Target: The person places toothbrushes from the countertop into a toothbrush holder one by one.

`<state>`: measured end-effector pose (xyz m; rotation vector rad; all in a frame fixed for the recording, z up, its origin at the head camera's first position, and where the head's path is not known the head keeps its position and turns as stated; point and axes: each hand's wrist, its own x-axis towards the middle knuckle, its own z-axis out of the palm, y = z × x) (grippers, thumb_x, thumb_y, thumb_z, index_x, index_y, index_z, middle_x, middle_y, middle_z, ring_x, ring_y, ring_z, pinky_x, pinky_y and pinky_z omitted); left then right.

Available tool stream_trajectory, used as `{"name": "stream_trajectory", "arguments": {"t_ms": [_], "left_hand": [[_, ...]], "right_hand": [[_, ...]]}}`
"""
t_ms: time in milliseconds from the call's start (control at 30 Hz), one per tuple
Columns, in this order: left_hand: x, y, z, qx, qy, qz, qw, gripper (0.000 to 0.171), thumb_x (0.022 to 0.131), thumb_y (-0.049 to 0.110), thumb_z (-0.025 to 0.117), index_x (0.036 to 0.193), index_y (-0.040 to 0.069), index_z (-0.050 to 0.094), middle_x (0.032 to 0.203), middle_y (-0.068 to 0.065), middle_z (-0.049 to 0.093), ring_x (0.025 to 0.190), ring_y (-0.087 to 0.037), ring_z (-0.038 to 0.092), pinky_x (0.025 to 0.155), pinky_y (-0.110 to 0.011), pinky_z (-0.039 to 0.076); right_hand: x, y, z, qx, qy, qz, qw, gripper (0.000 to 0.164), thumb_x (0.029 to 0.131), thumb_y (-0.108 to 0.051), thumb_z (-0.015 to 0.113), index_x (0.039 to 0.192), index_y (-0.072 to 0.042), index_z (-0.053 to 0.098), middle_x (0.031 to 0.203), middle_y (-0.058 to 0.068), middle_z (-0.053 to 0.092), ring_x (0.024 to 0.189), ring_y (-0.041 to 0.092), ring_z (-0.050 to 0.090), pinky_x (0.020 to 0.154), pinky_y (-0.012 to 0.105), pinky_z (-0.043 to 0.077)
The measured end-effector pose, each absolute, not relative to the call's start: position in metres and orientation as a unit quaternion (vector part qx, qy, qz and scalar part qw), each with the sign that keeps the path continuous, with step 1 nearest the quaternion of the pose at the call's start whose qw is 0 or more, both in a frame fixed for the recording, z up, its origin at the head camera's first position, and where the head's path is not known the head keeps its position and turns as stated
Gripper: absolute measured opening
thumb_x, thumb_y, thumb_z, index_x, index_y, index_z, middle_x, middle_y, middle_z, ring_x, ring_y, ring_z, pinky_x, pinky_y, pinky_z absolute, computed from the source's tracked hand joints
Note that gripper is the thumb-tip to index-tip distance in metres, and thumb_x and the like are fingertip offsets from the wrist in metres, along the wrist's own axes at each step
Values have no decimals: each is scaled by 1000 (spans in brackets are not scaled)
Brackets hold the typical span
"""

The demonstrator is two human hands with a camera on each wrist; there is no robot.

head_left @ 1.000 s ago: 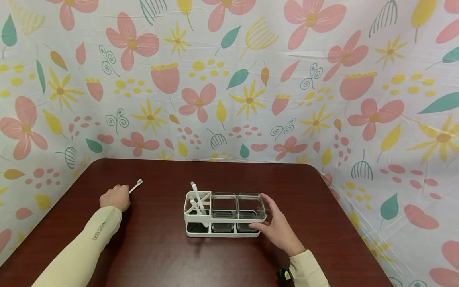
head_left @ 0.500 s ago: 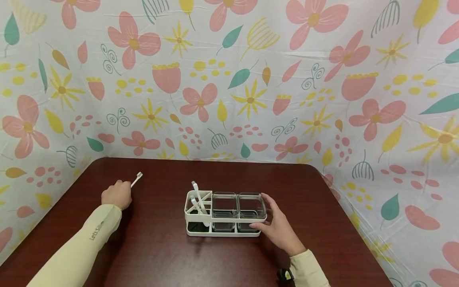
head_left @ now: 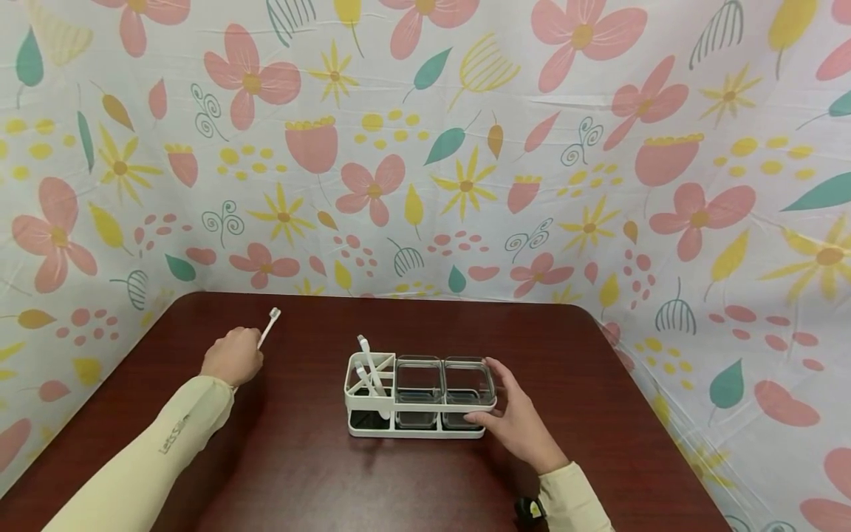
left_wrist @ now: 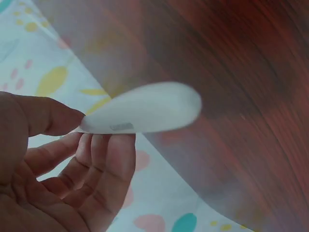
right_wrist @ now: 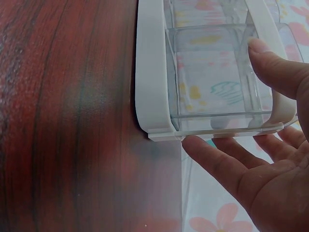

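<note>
At the left of the head view, my left hand (head_left: 233, 357) pinches a white toothbrush (head_left: 269, 326), its bristle head pointing up and away. In the left wrist view the thumb and fingers grip its narrow part, and the broad handle end (left_wrist: 149, 108) sticks out free. A white toothbrush holder (head_left: 415, 434) stands mid-table, and my right hand (head_left: 521, 421) grips its right end, thumb in front and fingers round the side. Two white toothbrushes (head_left: 374, 369) lean in the holder's left, divided section. Two clear cups (head_left: 419, 380) sit in its middle and right sections.
The dark reddish-brown table (head_left: 319, 480) has rounded far corners. A flower-patterned cloth (head_left: 425, 244) hangs behind it and along both sides. A dark band (head_left: 530, 510) shows at the right wrist.
My left hand has lifted the toothbrush and moved it slightly right and away from me. The right hand and the holder have stayed in place.
</note>
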<state>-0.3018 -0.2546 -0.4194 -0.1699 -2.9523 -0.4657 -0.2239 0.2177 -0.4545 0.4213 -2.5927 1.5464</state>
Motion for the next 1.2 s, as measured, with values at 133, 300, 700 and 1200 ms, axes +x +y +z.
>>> {"name": "stream_trajectory", "arguments": {"t_ms": [133,300,700,1200], "left_hand": [[-297,-244,-413,-69,-975,-190,89,8,84,1,61,91,-4,63,76,-11,57,60,-26,56,53,-45,48],[-288,-232,-405,-69,-965,-233,103,23,87,2,62,108,-8,62,84,-12,60,64,-22,57,54,-38,50],[-263,-214,-397,-54,-926,-323,188,27,84,4,64,111,-2,63,90,-9,62,79,-22,62,69,-40,51],[-233,-183,-392,-44,-786,-592,172,28,88,-5,66,113,-6,55,96,-18,59,72,-12,63,59,-36,58]], "right_hand": [[-224,218,-455,138,-852,502,47,92,78,-12,85,152,-15,30,150,14,40,124,34,53,83,38,55],[-225,218,-455,137,-854,499,49,93,78,-13,85,152,-12,30,149,13,40,123,34,53,84,40,55],[-224,218,-455,138,-845,515,45,94,77,-10,85,153,-11,28,149,17,40,122,37,54,85,47,54],[-224,218,-454,132,-847,513,37,93,78,-13,85,152,-15,28,148,18,40,121,36,55,87,46,53]]}}
